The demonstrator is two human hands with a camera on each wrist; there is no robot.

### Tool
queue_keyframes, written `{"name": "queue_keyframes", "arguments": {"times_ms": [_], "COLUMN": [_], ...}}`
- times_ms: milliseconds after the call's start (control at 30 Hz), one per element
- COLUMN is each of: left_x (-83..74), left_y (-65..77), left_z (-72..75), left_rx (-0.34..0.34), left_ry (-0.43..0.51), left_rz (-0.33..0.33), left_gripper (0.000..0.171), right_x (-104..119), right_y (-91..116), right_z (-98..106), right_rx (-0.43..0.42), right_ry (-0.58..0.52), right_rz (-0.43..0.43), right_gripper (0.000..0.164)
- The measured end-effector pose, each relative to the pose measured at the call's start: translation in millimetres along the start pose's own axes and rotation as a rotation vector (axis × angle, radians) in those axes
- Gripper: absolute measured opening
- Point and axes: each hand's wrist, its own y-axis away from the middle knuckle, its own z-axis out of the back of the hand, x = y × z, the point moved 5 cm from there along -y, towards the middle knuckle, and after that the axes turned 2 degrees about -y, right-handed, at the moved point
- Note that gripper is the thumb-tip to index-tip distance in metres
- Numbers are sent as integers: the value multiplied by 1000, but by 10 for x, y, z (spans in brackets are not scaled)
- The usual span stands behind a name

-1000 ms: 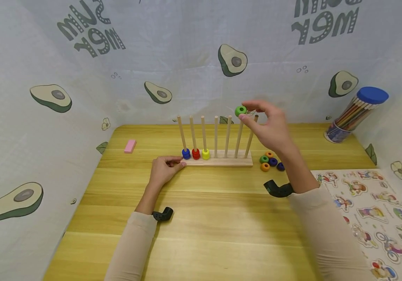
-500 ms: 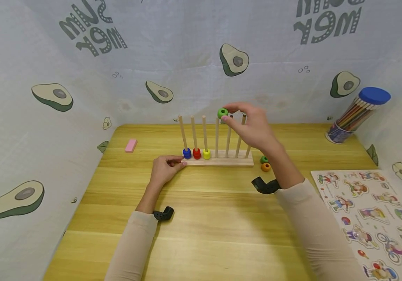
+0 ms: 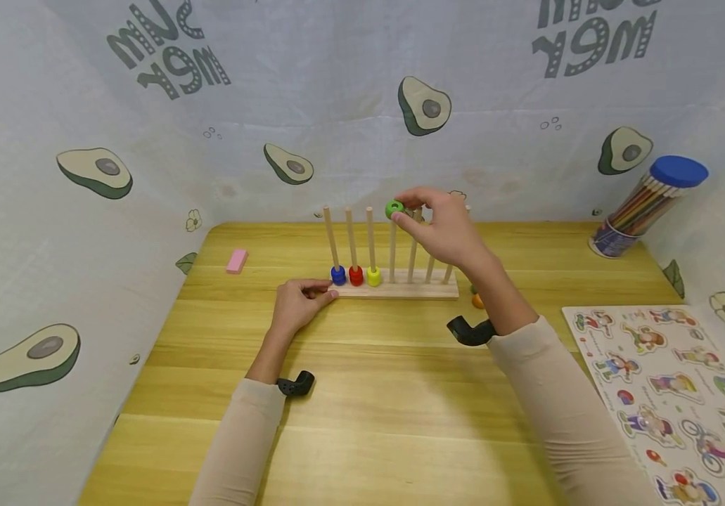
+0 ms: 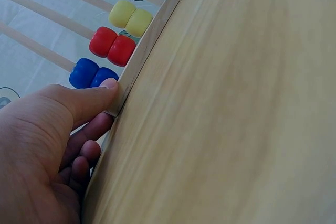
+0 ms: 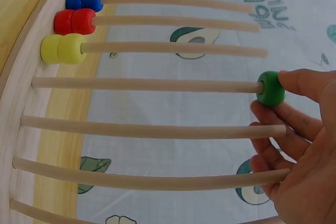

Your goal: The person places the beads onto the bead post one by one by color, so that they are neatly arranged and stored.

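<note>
A wooden peg stand [image 3: 394, 292] with several upright pegs stands on the table. Its first three pegs from the left carry two blue beads [image 5: 85, 0], two red beads [image 5: 75, 21] and two yellow beads [image 5: 62, 49]. My left hand [image 3: 299, 306] pinches the left end of the base, thumb in front and fingers behind. Between thumb and fingertips, my right hand [image 3: 443, 228] holds a green bead [image 5: 271, 88] at the top of the fourth peg [image 5: 147, 84]. In the right wrist view the peg's tip sits in the bead's hole. Bare pegs stand beside the right fingers.
Loose beads, one an orange bead [image 3: 478, 301], lie right of the stand, partly hidden by the right forearm. A pink eraser-like block [image 3: 237, 261] lies at left. At right are a tub of pencils [image 3: 643, 204] and a picture board [image 3: 672, 393]. A patterned cloth [image 3: 337, 105] hangs behind.
My right hand has carried the green bead leftward from above the right-hand pegs and slightly down onto the fourth peg's tip. My left hand keeps its hold on the base.
</note>
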Motion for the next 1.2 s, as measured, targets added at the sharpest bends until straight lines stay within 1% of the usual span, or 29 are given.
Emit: {"name": "queue_keyframes", "arguments": {"times_ms": [167, 333, 500, 700, 867, 967, 1200], "left_x": [-2, -12, -19, -16, -8, -5, -5], "left_y": [-5, -2, 1, 4, 2, 1, 2], "left_z": [-2, 0, 3, 3, -8, -4, -1], "left_rx": [-1, -2, -3, 2, 10, 11, 13], "left_ry": [-3, -1, -5, 0, 5, 4, -3], "left_rz": [3, 6, 6, 10, 12, 11, 14], "left_gripper": [24, 24, 24, 24, 25, 26, 27], "right_x": [-12, -22, -26, -31, -64, -116, -310], "right_y": [1, -1, 17, 106, 236, 322, 530], "right_z": [-3, 3, 42, 171, 364, 480, 654], "right_rx": [17, 35, 22, -45, -124, -170, -236], "right_ry": [13, 24, 8, -36, -95, -103, -48], "right_rz": [-13, -16, -15, 6, 22, 16, -30], "right_gripper": [34, 39, 41, 39, 37, 34, 33]}}
